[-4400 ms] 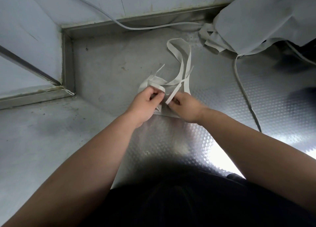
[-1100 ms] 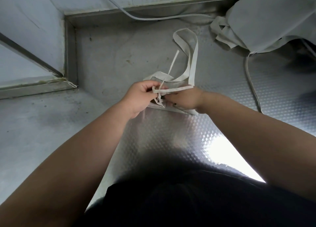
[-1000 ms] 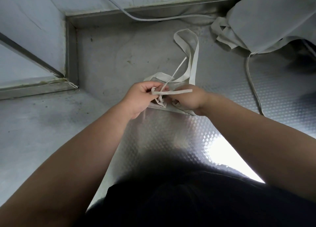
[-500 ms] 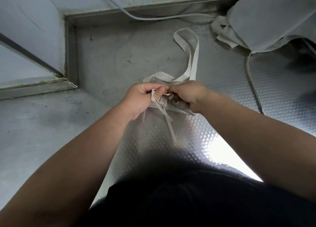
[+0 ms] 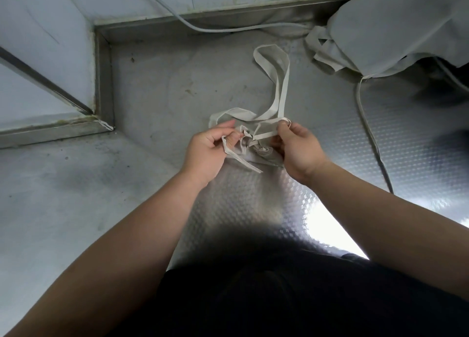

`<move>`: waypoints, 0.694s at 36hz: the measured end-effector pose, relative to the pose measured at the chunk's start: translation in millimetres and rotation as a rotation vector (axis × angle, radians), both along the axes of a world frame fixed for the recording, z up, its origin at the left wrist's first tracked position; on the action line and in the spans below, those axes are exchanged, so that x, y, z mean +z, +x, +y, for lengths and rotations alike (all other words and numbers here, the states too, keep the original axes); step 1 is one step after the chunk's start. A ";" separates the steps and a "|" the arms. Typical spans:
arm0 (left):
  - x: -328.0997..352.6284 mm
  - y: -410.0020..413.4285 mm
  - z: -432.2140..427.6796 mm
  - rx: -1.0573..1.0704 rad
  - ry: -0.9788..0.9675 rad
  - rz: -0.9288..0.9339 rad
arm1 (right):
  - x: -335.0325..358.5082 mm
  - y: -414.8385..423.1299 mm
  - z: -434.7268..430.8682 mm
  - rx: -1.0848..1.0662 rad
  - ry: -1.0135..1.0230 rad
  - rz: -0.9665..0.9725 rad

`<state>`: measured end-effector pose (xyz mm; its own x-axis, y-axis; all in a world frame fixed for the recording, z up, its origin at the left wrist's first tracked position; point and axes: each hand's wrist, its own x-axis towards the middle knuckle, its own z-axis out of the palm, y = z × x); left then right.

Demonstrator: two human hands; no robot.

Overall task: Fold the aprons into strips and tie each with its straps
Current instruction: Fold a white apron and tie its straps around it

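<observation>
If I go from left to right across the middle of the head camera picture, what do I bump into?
Steel ledge corner → left hand → folded pale cloth apron → right hand → long thin grey strap lying on the patterned metal table.

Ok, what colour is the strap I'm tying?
Off-white, like the folded apron; the head view shows the strap best.

— Where do the arms sit?
— The bare left forearm [image 5: 142, 230] and right forearm [image 5: 375, 210] reach forward and converge. The left hand [image 5: 206, 149] and right hand [image 5: 299, 150] are close together, backs toward the camera.
— And the fingers?
— The left fingers are curled, thumb and forefinger pinching the loose strap [image 5: 243, 163]. The right thumb and forefinger pinch the taut strap [image 5: 266, 134], with the other fingers curled beneath.
</observation>
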<state>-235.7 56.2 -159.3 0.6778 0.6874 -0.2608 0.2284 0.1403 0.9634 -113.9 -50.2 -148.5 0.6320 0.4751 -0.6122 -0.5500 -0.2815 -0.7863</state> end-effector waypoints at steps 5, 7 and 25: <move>-4.8 -4.3 -7.9 0.029 0.231 0.009 | 7.3 -0.9 -0.8 -0.129 0.025 0.066; -4.2 -3.5 -6.5 0.035 0.207 0.022 | 9.0 3.0 -1.0 -0.332 0.061 0.169; -0.7 3.6 5.7 -0.010 -0.003 0.109 | 19.6 -5.4 -13.6 0.413 -0.143 -0.247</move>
<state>-232.1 61.9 -159.9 0.6522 0.6799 -0.3354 0.3332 0.1403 0.9324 -119.3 -63.8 -129.0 0.5433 0.6384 -0.5453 -0.1725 -0.5508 -0.8166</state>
